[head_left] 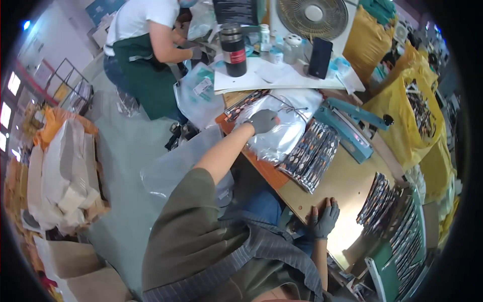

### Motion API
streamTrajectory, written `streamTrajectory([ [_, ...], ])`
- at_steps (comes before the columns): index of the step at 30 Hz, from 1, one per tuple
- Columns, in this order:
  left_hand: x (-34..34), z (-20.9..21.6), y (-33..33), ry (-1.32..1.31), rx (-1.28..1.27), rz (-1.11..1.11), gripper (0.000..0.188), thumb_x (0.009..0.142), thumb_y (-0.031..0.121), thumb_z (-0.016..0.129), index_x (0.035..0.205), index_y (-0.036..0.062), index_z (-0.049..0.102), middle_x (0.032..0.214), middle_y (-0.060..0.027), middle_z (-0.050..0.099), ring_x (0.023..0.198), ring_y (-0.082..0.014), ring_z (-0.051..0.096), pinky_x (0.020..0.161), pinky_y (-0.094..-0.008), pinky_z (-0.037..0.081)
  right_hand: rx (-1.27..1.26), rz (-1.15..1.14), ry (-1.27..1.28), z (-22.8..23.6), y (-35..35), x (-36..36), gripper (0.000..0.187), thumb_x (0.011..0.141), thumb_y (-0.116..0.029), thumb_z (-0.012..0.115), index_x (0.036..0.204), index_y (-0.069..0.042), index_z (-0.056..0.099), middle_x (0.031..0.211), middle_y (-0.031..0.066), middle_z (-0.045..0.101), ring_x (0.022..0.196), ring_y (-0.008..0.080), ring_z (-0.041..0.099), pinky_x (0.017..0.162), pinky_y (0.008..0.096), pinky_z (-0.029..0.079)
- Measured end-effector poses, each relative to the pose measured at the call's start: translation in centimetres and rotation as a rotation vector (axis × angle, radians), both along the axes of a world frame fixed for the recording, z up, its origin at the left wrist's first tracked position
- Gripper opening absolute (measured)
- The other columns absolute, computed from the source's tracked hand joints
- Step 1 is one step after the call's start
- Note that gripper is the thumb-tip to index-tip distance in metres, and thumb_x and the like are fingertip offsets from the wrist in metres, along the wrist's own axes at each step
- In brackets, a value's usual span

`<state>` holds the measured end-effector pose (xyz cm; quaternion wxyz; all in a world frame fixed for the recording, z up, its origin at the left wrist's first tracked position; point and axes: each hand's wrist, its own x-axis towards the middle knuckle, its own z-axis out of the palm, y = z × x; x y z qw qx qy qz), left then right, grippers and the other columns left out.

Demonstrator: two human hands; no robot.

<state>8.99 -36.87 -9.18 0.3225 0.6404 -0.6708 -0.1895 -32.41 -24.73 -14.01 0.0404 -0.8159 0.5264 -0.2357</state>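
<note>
The left hand (263, 121), in a grey glove, reaches far out over the table (347, 176) and lies on a clear plastic bag (284, 126), fingers curled down against the film; whether it pinches the film or only presses on it cannot be told. The bag is glossy, crumpled and see-through, with a thin dark tie showing near its top just beyond the hand. Right beside the bag, on the side toward the right hand, lies a row of long, narrow dark packets (312, 153) with small patterned contents, fanned side by side. The right hand (323, 219), also grey-gloved, rests flat and spread on the near edge of the table, holding nothing, well apart from the left. Beyond the packets sits a blue heat sealer (347, 128). Past the left hand stand a black flask (234, 50) and a white fan (313, 17), and another person in a green apron (146, 70) works there.
</note>
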Motion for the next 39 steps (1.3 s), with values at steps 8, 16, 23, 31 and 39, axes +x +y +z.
streamTrajectory([
  [8, -13.2, 5.5, 7.8, 1.345, -0.141, -0.278, 0.016, 0.084, 0.02, 0.061, 0.084, 0.0044, 0.064, 0.073, -0.0045, 0.064, 0.065, -0.0085, 0.058, 0.06, -0.0254, 0.047, 0.884, 0.071, -1.206, 6.7, 0.7, 1.2, 0.059, 0.091, -0.043, 0.051, 0.132, -0.001, 0.041, 0.119, 0.0134, 0.054, 0.108, 0.023, 0.054, 0.09, 0.0369, 0.043],
  [16, -18.6, 4.3, 13.8, 1.608, 0.193, -0.119, 0.022, 0.09, 0.02, 0.053, 0.091, 0.0006, 0.063, 0.081, -0.0102, 0.064, 0.068, -0.0154, 0.061, 0.065, -0.0249, 0.048, 0.419, 0.231, -1.018, 8.0, -3.4, 1.6, 0.006, 0.085, -0.009, 0.056, 0.087, -0.004, 0.056, 0.074, 0.0034, 0.059, 0.066, 0.0108, 0.056, 0.062, 0.0238, 0.047],
  [23, -17.6, 7.9, 17.8, 1.433, 0.296, -0.759, 0.046, 0.093, 0.019, 0.05, 0.132, -0.0013, 0.039, 0.077, -0.0117, 0.063, 0.068, -0.0175, 0.063, 0.061, -0.0268, 0.049, 0.737, 0.306, -0.775, 5.3, -5.2, 1.1, 0.033, 0.085, -0.025, 0.063, 0.106, -0.001, 0.056, 0.094, 0.0052, 0.06, 0.086, 0.0145, 0.057, 0.079, 0.0278, 0.046],
  [31, -17.2, 8.3, 15.4, 1.423, -0.156, -0.447, 0.038, 0.089, 0.012, 0.054, 0.126, 0.0027, 0.049, 0.105, -0.0138, 0.062, 0.098, -0.0191, 0.061, 0.091, -0.0296, 0.046, -0.036, 0.018, 0.216, -2.2, 2.7, -1.9, 0.068, 0.084, -0.048, 0.054, 0.131, -0.001, 0.042, 0.134, 0.0224, 0.041, 0.125, 0.0381, 0.037, 0.106, 0.0469, 0.024],
  [39, -29.5, 0.7, 7.9, 0.549, -0.113, -0.336, 0.051, 0.082, 0.031, 0.061, 0.119, -0.0021, 0.05, 0.116, -0.0242, 0.055, 0.106, -0.038, 0.054, 0.091, -0.0406, 0.043, 0.085, -0.066, 0.236, -1.9, 3.4, -2.6, 0.066, 0.084, -0.047, 0.052, 0.129, 0.001, 0.043, 0.133, 0.0225, 0.042, 0.126, 0.0398, 0.035, 0.105, 0.0486, 0.023],
])
